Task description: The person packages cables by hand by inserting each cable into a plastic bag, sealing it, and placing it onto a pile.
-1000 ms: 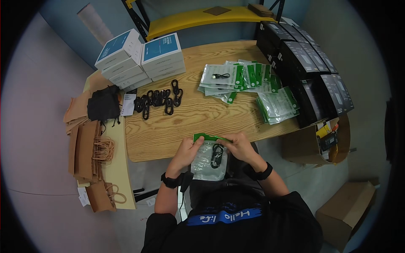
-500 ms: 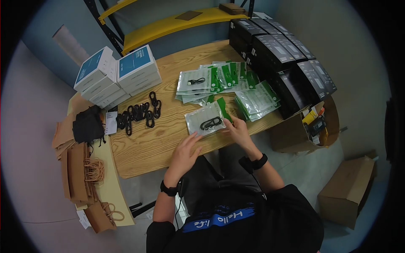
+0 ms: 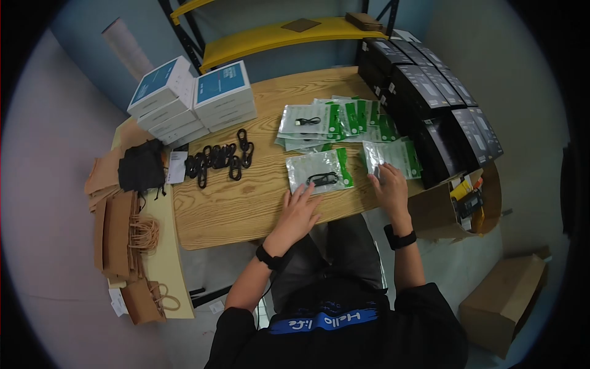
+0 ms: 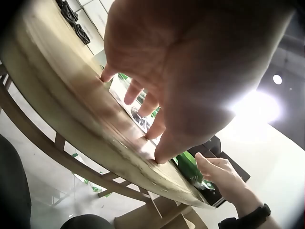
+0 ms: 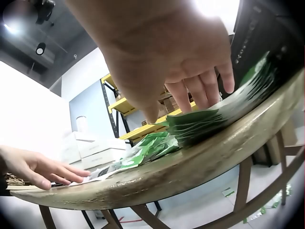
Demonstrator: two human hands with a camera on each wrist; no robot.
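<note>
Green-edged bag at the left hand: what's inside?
A coiled black cable shows through the bag. The left hand covers part of the bag's lower edge; what lies beneath can't be seen.

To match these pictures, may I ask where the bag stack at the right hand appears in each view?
Head: bag stack right of centre.
Left wrist: bag stack below and right of centre.
Right wrist: bag stack right of centre.
Shared landmark: the right hand.

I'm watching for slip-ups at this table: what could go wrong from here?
The right hand is at a stack of thin bags near the edge of the table; lifting one might drag others off.
The left hand is at the near side of the bag holding a black cable, so a nudge could shift it.
</note>
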